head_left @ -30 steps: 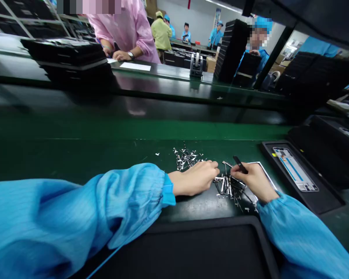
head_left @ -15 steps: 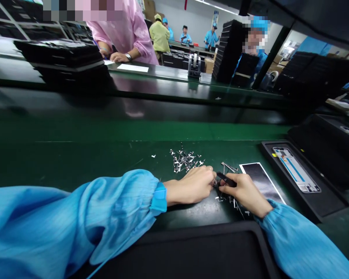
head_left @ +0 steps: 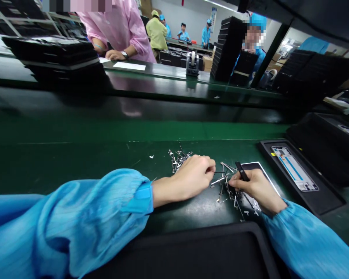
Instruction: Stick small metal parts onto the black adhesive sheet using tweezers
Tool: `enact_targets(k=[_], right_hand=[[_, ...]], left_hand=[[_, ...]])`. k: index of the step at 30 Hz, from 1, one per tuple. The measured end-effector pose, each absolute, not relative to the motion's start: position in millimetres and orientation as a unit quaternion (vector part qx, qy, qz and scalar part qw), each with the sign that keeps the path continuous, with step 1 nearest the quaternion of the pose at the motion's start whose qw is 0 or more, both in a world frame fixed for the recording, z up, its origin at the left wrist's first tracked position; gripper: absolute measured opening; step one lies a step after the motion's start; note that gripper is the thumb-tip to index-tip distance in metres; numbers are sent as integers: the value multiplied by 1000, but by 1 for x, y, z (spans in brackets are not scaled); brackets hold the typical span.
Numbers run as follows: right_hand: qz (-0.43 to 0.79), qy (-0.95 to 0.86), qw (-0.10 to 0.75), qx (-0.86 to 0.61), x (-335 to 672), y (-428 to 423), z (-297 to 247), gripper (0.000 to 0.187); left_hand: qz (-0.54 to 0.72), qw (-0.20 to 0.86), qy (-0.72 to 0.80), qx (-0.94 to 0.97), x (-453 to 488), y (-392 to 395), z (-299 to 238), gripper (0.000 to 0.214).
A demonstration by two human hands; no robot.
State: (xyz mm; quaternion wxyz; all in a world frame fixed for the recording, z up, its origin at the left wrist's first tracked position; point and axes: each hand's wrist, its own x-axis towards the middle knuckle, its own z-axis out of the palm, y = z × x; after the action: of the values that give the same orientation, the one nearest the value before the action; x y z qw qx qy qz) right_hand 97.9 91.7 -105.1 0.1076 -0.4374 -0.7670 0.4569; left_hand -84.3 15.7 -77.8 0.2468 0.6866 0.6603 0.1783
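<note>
My left hand (head_left: 193, 176) is closed in a pinch, with a thin dark strip (head_left: 220, 172) sticking out from its fingertips; how it is gripped is hidden. Held like a pen in my right hand (head_left: 258, 188) is a slim black tool that looks like tweezers (head_left: 242, 171), its working end down among the small parts. Under and beside those fingers lies a loose heap of thin silver and black strips (head_left: 235, 199), resembling flex cables. Another pile of such strips (head_left: 177, 159) is partly covered by my left hand.
A black tray (head_left: 212, 234) lies at the front edge. To the right are a white-edged dark sheet (head_left: 269, 176) and a black tray (head_left: 327, 203) carrying a phone frame (head_left: 296, 170). Black tray stacks (head_left: 61, 62) and a tape dispenser (head_left: 192, 64) stand beyond, where co-workers are.
My hands have moved apart: the left slightly up and left, the right to the right over the heap. The black tool now stands steeper, and more of the heap shows between my hands.
</note>
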Motion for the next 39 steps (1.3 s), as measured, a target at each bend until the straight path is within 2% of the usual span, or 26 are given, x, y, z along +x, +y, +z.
enact_targets(k=[2, 6, 10, 14, 18, 22, 32, 39], right_hand=[[450, -762, 136, -446, 100, 89, -102, 22], [441, -755, 219, -433, 97, 75, -86, 37], [421, -795, 235, -369, 92, 60, -71, 29], [342, -844, 271, -312, 91, 52, -67, 23], [280, -861, 320, -278, 95, 50, -72, 21], [250, -853, 355, -288, 101, 53, -79, 19], [312, -818, 360, -324, 104, 53, -85, 18], [508, -749, 247, -345, 95, 62, -65, 25]], left_hand=[[207, 270, 657, 673, -87, 16, -72, 13], [265, 310, 632, 659, -86, 10, -60, 17], [306, 348, 603, 649, -80, 3, -54, 17], [329, 396, 596, 616, -76, 5, -62, 4], [330, 452, 590, 582, -77, 10, -71, 15], [351, 487, 583, 548, -78, 10, -72, 14], [438, 497, 565, 491, -76, 6, -65, 14], [421, 524, 548, 498, -70, 4, -56, 21]])
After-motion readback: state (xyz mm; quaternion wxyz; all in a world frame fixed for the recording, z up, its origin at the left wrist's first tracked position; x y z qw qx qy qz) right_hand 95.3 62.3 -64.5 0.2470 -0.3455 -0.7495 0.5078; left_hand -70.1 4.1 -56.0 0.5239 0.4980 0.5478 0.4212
